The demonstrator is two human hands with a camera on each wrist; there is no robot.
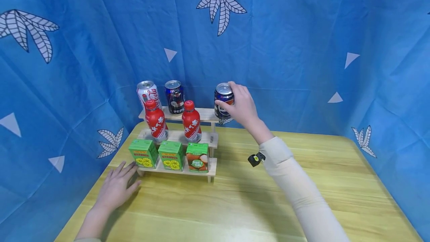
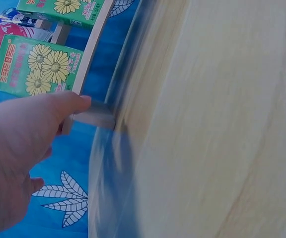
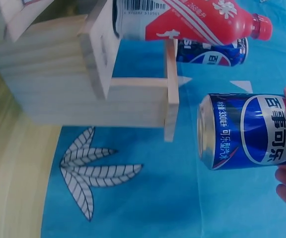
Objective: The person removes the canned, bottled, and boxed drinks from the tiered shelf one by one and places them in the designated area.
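Observation:
My right hand (image 1: 243, 105) grips a blue Pepsi can (image 3: 247, 131) near its top, thumb on one side and fingers on the other. The can is held upright at the right end of the wooden rack's top shelf (image 1: 206, 114); in the right wrist view a gap shows between its base and the shelf. Beside the rack's lower left corner, my left hand (image 1: 115, 188) lies with fingers extended, its fingertips near the bottom shelf's end. From the left wrist view, the thumb is close to the shelf edge below a green drink carton (image 2: 43, 67).
On the top shelf stand a white Coca-Cola can (image 1: 147, 92) and another Pepsi can (image 1: 174, 98). Two red bottles (image 1: 191, 122) occupy the middle shelf. Three cartons, including a green and brown one (image 1: 197, 158), line the bottom shelf. Blue curtain (image 1: 285, 47) surrounds the wooden table (image 1: 268, 204).

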